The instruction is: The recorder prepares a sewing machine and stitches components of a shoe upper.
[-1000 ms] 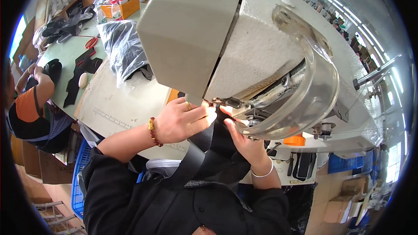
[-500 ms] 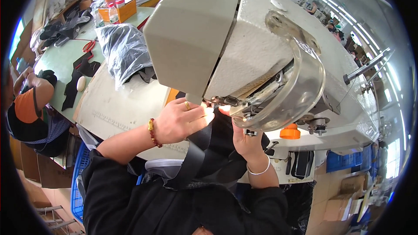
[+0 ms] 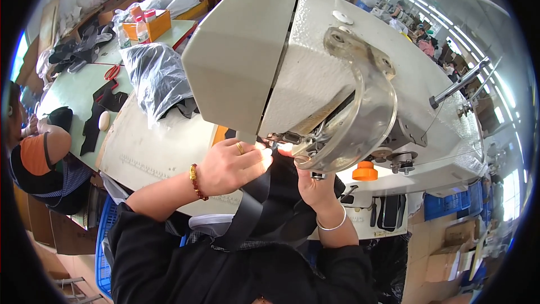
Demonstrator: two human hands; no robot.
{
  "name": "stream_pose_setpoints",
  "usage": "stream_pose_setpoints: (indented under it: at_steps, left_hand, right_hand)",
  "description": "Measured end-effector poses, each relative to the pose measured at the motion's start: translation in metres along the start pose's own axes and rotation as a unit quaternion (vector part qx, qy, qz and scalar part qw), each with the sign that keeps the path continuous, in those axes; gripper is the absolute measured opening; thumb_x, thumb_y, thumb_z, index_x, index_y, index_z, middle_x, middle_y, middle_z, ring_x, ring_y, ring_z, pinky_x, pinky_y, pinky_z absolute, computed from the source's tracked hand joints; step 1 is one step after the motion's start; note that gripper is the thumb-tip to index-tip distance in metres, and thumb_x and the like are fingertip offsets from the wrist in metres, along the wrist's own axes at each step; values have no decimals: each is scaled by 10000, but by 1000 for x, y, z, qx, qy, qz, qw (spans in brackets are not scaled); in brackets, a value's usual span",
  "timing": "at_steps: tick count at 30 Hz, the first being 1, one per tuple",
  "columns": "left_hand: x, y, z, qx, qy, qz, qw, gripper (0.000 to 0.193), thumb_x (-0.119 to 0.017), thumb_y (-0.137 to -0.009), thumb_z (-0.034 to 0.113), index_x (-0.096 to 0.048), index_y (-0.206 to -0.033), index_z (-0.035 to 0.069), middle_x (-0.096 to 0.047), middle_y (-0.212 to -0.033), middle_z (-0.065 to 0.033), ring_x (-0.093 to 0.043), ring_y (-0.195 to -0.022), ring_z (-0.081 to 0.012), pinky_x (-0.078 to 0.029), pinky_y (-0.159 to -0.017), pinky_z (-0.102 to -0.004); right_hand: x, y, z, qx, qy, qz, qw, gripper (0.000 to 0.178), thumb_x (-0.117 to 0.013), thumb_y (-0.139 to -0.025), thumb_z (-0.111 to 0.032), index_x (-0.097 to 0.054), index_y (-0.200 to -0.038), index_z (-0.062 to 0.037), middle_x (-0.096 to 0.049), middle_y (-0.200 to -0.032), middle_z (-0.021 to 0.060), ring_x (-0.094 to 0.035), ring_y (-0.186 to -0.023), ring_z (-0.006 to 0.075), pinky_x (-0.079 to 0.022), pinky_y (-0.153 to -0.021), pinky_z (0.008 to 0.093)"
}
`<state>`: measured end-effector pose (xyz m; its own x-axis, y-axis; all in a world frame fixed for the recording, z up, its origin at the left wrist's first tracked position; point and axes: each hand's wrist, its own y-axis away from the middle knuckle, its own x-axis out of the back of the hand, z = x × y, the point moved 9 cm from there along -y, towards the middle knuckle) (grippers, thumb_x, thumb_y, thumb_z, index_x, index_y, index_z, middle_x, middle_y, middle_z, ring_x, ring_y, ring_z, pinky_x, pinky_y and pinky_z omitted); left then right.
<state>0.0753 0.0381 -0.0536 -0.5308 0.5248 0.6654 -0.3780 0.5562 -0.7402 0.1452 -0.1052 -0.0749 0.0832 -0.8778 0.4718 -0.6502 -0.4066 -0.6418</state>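
Note:
A pale sewing machine (image 3: 242,50) fills the upper middle, with a clear curved guard (image 3: 378,118) in front of its needle area. Below the needle hangs black fabric (image 3: 284,202), draping down to my lap, with a smooth dark strip (image 3: 247,214) along its left side. My left hand (image 3: 232,163) is closed, its fingers pinching the fabric's upper edge just left of the needle. On the other side, my right hand (image 3: 318,188) grips the fabric with thumb and fingers; the guard and machine partly cover those fingers. The needle tip is hidden.
An orange knob (image 3: 365,171) sits under the machine arm. Phones (image 3: 390,212) lie on the right of the table. To the left are a plastic bag (image 3: 154,73), red-handled scissors (image 3: 112,72), a blue basket (image 3: 104,242) and a seated co-worker (image 3: 42,157).
The whole view has tilted slightly, so the machine sits lower and farther left. Both hands keep their hold near the needle, with little visible movement of the fabric.

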Motion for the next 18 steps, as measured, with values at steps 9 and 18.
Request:
stream_pose_setpoints:
  at_steps: [9, 18]
  left_hand:
    - [1, -1, 0, -2, -4, -3, 1000, 273, -668, -806, 111, -685, -1072, 55, -655, -939, -16, -701, -915, -175, -558, -697, -327]
    - [2, -1, -1, 12, -3, -3, 1000, 275, -667, -814, 108, -677, -1084, 57, -656, -947, -23, -708, -900, -175, -537, -661, -324]
  right_hand:
    - [-7, 7, 15, -10, 12, -43, 999, 219, -629, -1019, -157, -704, -1127, 19, -755, -1026, 100, -675, -952, 169, -528, -863, 335]
    - [-5, 10, 4, 17, 157, -61, 986, 256, -698, -880, -26, -757, -1125, -75, -764, -1050, 72, -722, -959, 266, -548, -884, 375]
